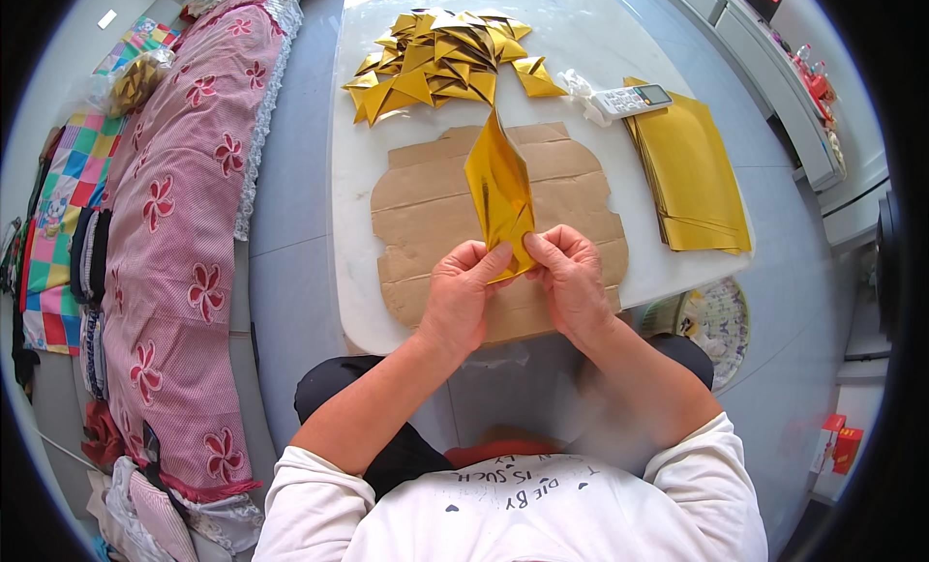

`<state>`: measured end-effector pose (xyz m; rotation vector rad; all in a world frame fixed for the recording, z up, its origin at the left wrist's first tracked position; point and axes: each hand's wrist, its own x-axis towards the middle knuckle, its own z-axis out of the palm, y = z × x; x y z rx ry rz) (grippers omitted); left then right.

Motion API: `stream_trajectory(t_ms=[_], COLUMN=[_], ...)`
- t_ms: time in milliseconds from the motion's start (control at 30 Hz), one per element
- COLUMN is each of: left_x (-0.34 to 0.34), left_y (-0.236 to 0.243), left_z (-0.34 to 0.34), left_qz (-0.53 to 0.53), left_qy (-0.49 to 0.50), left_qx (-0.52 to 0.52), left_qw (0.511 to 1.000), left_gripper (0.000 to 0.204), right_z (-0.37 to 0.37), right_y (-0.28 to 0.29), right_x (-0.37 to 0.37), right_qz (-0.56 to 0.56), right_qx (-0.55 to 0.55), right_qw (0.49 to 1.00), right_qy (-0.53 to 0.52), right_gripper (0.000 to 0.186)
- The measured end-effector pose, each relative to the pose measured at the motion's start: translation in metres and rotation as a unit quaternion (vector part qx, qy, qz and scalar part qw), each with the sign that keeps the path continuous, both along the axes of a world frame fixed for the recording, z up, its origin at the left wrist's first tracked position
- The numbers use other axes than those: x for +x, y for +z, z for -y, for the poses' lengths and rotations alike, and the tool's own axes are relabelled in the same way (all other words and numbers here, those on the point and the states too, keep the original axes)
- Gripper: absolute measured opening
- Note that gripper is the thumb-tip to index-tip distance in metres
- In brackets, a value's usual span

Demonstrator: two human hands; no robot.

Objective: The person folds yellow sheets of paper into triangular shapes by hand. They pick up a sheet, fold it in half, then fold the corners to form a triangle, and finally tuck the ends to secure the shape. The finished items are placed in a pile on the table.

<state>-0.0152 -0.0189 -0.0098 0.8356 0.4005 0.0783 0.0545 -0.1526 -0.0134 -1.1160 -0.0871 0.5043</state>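
Observation:
My left hand (467,281) and my right hand (566,277) are closed on the lower end of a shiny gold folded paper (498,180), thumbs pressed on its face, while its pointed top stands up and away from me. Below it lies a creased brown cardboard sheet (416,219) on a white tabletop (358,156). Beyond the cardboard is a heap of folded gold paper pieces (421,64). To the right lies a stack of flat gold sheets (689,175), with a white remote control (631,102) and crumpled white tissue (579,90) at its far end.
At the left is a long seat covered in pink flowered cloth (174,233), with folded clothes (87,257) on it. A patterned round bin (716,330) stands under the table's right edge. White drawers (764,78) line the right side, with red boxes (837,446) below.

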Motion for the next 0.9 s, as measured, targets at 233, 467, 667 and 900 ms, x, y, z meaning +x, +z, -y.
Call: stream_trajectory(t_ms=[233,467,667,900], left_x=[0.005,0.007,0.006,0.009], left_y=[0.003,0.027,0.035,0.029], left_z=[-0.011,-0.040,-0.046,-0.052], left_qz=[0.017,-0.008,-0.033,-0.034], left_qy=[-0.008,-0.092,-0.161,-0.158], left_qx=[0.080,0.099,0.128,0.151], left_qw=[0.997,0.991,0.978,0.975], left_gripper=[0.012,0.014,0.013,0.012], right_z=[-0.003,0.013,0.017,0.012], right_y=[0.015,0.011,0.007,0.018], right_x=[-0.001,0.016,0.020,0.012], right_qz=[-0.056,-0.112,-0.105,-0.097], right_qx=[0.019,0.123,0.123,0.054], right_qw=[0.998,0.978,0.973,0.984], right_qy=[0.008,0.124,0.166,0.141], right_gripper=[0.012,0.014,0.012,0.007])
